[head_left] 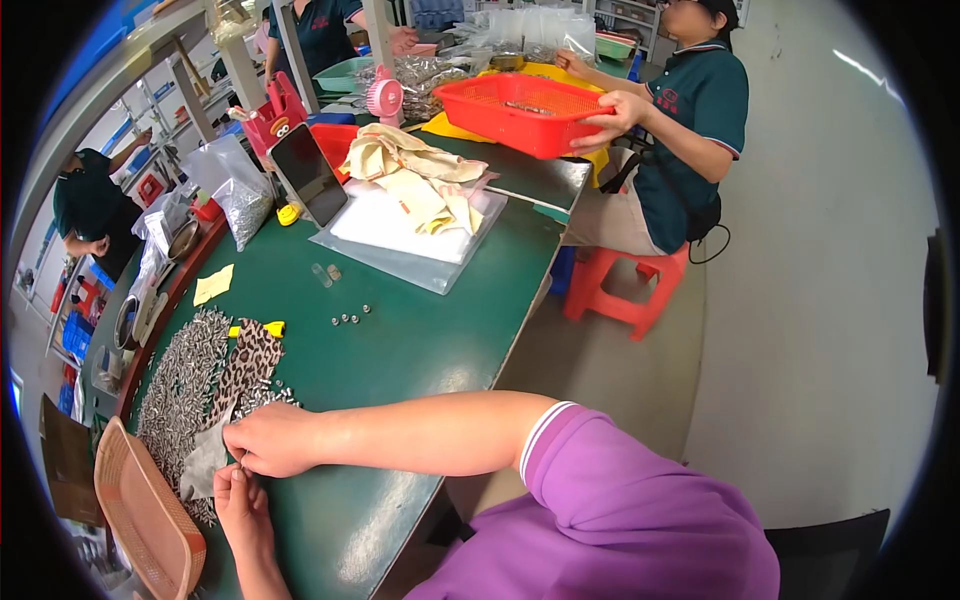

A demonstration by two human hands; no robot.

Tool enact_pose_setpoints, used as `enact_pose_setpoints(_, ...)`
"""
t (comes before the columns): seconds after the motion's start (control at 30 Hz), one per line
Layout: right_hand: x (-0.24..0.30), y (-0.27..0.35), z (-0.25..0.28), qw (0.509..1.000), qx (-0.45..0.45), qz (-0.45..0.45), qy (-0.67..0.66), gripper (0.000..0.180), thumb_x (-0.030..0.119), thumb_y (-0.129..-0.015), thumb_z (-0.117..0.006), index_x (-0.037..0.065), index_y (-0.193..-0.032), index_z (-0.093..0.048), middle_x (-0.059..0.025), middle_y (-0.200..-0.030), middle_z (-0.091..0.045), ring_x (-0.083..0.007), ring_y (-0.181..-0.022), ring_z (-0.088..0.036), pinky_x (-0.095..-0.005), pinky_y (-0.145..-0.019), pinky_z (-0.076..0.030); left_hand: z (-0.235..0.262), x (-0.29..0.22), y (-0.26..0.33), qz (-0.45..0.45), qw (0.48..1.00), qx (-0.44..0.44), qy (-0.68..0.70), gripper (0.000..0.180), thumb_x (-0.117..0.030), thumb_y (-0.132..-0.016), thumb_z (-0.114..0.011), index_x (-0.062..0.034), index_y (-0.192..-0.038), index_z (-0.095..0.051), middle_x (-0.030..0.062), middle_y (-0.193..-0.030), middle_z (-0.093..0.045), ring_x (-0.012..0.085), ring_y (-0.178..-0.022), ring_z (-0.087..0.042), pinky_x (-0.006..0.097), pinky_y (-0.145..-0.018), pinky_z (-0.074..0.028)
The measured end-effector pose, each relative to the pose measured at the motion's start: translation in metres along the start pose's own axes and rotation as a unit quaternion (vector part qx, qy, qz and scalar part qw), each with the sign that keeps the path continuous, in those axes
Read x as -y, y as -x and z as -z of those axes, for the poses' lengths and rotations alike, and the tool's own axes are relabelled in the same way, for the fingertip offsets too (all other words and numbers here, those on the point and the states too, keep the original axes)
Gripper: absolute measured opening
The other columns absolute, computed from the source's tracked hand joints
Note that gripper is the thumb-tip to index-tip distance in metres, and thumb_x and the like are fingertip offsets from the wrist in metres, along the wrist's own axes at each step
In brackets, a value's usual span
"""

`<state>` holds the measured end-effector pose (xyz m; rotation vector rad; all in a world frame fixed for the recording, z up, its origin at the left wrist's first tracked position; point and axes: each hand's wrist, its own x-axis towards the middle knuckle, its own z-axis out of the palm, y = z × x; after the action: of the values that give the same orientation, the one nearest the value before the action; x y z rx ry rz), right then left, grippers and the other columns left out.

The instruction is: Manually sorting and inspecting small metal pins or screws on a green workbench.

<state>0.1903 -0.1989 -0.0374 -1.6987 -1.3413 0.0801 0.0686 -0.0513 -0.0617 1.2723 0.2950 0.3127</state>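
Both hands [272, 440] [243, 510] beside grey cloth [205, 462]; fingers' [237, 486] contents indistinct.

A hand could pass over the middle of the green table [440, 330], with the metal parts [180, 380] and basket [150, 510] obstructing the left and cloths [415, 180] the far end.

Light: bright all over
Green table [430, 320]: shiny white glare by its near edge
Little metal pieces [180, 385]: grey glints, blurring together
Grey frame [120, 65]: bends near the rim
Corners: black
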Motion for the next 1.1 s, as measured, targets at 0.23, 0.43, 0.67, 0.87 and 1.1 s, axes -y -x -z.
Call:
enact_pose_setpoints(0.23, -0.009, 0.001, 0.001, 1.0, 0.006, -0.006, -0.002, 0.013, 0.018, -0.075, -0.055, 0.007, -0.081, -0.056, -0.0107, -0.074, -0.062, -0.0313, -0.073, -0.06, -0.043, -0.064, -0.046, -0.003, 0.001, -0.003, 0.019, 1.0, 0.011, -0.007, 0.011, -0.017, -0.091, -0.052, -0.0063, -0.089, -0.05, -0.0015, -0.079, -0.05, 0.0018, -0.054, -0.034, 0.014, -0.045, -0.027)
enact_pose_setpoints(0.43, -0.01, -0.003, -0.007, 1.0, 0.004, 0.008, 0.005, 0.012, 0.017, -0.074, -0.055, 0.007, -0.079, -0.056, -0.0099, -0.073, -0.061, -0.0305, -0.072, -0.06, -0.0427, -0.063, -0.046, 0.005, -0.001, -0.003, 0.009, 0.999, 0.019, -0.024, 0.01, -0.016, -0.091, -0.051, -0.0063, -0.09, -0.048, -0.0009, -0.079, -0.05, 0.0016, -0.053, -0.035, 0.014, -0.045, -0.028)
enact_pose_setpoints(0.67, -0.008, 0.0, -0.005, 1.0, 0.004, -0.013, -0.018, 0.011, 0.017, -0.074, -0.055, 0.006, -0.079, -0.056, -0.0107, -0.073, -0.061, -0.0308, -0.072, -0.06, -0.043, -0.063, -0.046, 0.001, -0.001, -0.002, 0.005, 0.999, 0.024, -0.042, 0.012, -0.016, -0.09, -0.053, -0.0053, -0.089, -0.048, 0.0, -0.077, -0.05, 0.0019, -0.051, -0.034, 0.015, -0.044, -0.027)
enact_pose_setpoints(0.87, -0.006, 0.001, -0.004, 0.999, 0.022, -0.037, -0.029, 0.013, 0.019, -0.075, -0.056, 0.007, -0.081, -0.057, -0.0109, -0.076, -0.062, -0.0307, -0.074, -0.06, -0.0426, -0.065, -0.046, -0.005, -0.003, 0.001, 0.008, 0.999, 0.016, -0.035, 0.009, -0.013, -0.088, -0.055, -0.0044, -0.088, -0.051, 0.0015, -0.076, -0.053, 0.0032, -0.051, -0.037, 0.016, -0.043, -0.027)
enact_pose_setpoints(1.1, -0.004, 0.002, 0.001, 0.999, 0.038, -0.025, 0.003, 0.017, 0.024, -0.079, -0.055, 0.008, -0.084, -0.056, -0.0103, -0.078, -0.062, -0.0303, -0.075, -0.06, -0.0428, -0.067, -0.046, -0.008, -0.004, 0.002, 0.014, 0.999, 0.016, -0.028, 0.007, -0.011, -0.087, -0.056, -0.0048, -0.089, -0.052, 0.001, -0.075, -0.054, 0.004, -0.051, -0.038, 0.017, -0.044, -0.029)
